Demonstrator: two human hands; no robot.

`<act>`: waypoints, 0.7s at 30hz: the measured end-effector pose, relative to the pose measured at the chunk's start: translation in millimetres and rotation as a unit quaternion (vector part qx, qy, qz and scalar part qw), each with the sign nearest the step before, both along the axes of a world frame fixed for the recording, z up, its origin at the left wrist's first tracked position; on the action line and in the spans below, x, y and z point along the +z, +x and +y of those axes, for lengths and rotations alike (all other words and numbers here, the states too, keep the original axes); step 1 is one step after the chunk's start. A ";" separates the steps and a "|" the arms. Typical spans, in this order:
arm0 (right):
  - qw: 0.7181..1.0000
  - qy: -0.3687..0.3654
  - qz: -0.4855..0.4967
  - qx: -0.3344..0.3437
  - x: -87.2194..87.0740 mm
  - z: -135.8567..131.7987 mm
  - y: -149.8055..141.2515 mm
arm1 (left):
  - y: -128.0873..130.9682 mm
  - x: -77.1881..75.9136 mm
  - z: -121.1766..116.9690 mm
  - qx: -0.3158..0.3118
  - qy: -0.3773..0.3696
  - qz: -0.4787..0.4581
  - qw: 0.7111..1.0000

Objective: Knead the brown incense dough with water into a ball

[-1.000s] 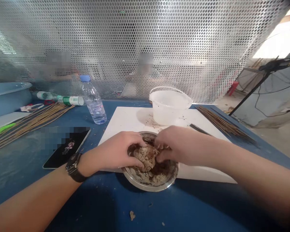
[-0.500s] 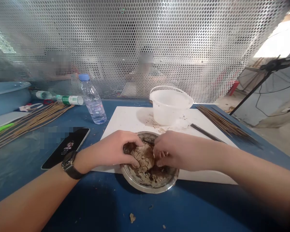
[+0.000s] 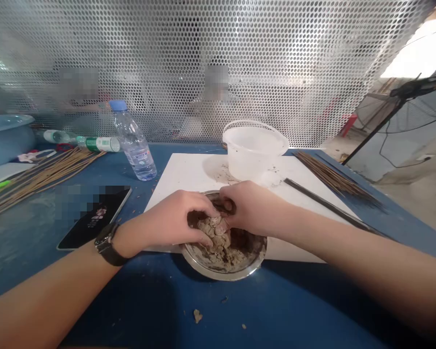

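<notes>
"Which step is this?"
"Kneading, I'd judge: the left hand [image 3: 181, 215] grips the clay [image 3: 220, 238] in the bowl [image 3: 221, 275]; the right hand [image 3: 249, 206] presses a thumb to it, whether gripping I can't tell."
"Next move?"
"Probably calls for firm pressing, catching loose crumbs [image 3: 236, 259]."
"Counts?"
"1 bowl, 1 lump, 1 bucket [image 3: 245, 165], 1 phone [image 3: 94, 220], 1 standing bottle [image 3: 140, 156]."

1. the right hand [image 3: 249, 206] has moved left, from beside the brown clump [image 3: 221, 240] to over it, thumb now pressed against it, nearer the left hand [image 3: 178, 218].
2. the clump looks less rounded and more broken.
3. more of the bowl's [image 3: 256, 249] right inside wall shows.
4. more of the dark rod [image 3: 318, 198] shows beyond the right forearm.
</notes>
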State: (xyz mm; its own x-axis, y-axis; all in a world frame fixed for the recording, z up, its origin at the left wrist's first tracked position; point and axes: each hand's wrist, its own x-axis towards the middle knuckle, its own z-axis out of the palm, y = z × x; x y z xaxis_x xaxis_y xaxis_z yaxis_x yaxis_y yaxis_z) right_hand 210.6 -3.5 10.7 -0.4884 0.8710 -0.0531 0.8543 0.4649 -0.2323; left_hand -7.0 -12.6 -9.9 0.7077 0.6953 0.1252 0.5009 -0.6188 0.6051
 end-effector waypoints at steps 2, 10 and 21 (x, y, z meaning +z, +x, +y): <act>0.998 -0.036 0.006 0.045 8.7 -0.6 5.9 | -1.0 -0.3 0.1 0.008 -0.005 0.008 1.000; 0.980 -0.054 -0.142 0.125 24.9 -19.8 10.8 | -8.9 3.2 3.0 0.025 0.008 0.019 0.999; 0.984 -0.073 -0.048 0.155 24.5 -20.0 12.9 | -10.3 0.2 6.2 0.009 -0.006 0.009 1.000</act>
State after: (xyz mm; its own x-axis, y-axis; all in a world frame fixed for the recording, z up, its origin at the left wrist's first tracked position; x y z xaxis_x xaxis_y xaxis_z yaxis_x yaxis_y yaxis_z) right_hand 223.4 -23.5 35.2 -0.7165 0.6604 -0.2246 0.6975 0.6747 -0.2413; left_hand -17.3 -6.4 -9.6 0.6966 0.7099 0.1034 0.5238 -0.6017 0.6030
